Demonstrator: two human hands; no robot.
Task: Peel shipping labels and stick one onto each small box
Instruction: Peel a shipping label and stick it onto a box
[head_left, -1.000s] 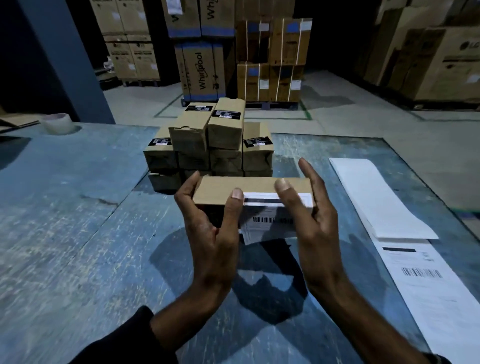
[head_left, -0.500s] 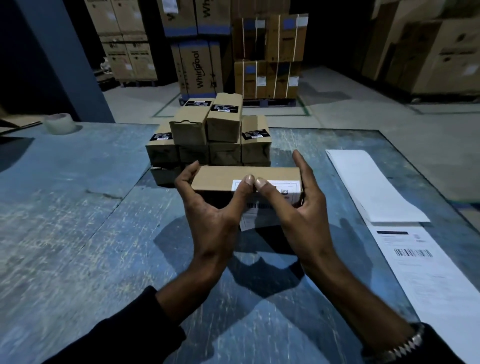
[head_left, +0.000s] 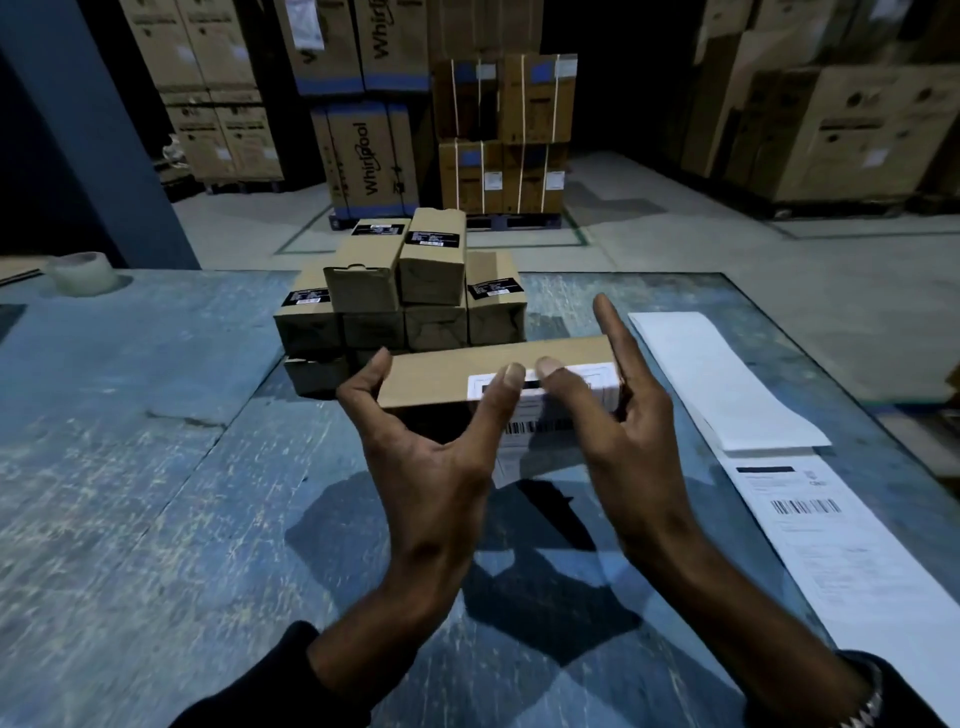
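Note:
I hold a long brown box above the blue table, lying sideways. My left hand grips its left end, fingers behind and thumb on top. My right hand holds the right end, index finger raised straight, thumb pressing a white shipping label onto the box top. The label folds over the near edge, its barcode hanging down the front face. Both thumb tips meet on the label's left part. A strip of white labels lies on the table to the right.
A stack of small brown boxes with black stickers stands just behind the held box. A tape roll sits at the table's far left. A white backing sheet lies beside the right hand. Large cartons line the warehouse floor beyond.
My thumbs slid together along the label from apart to touching. The right index finger lifted off the box end. The box stays held in the same place.

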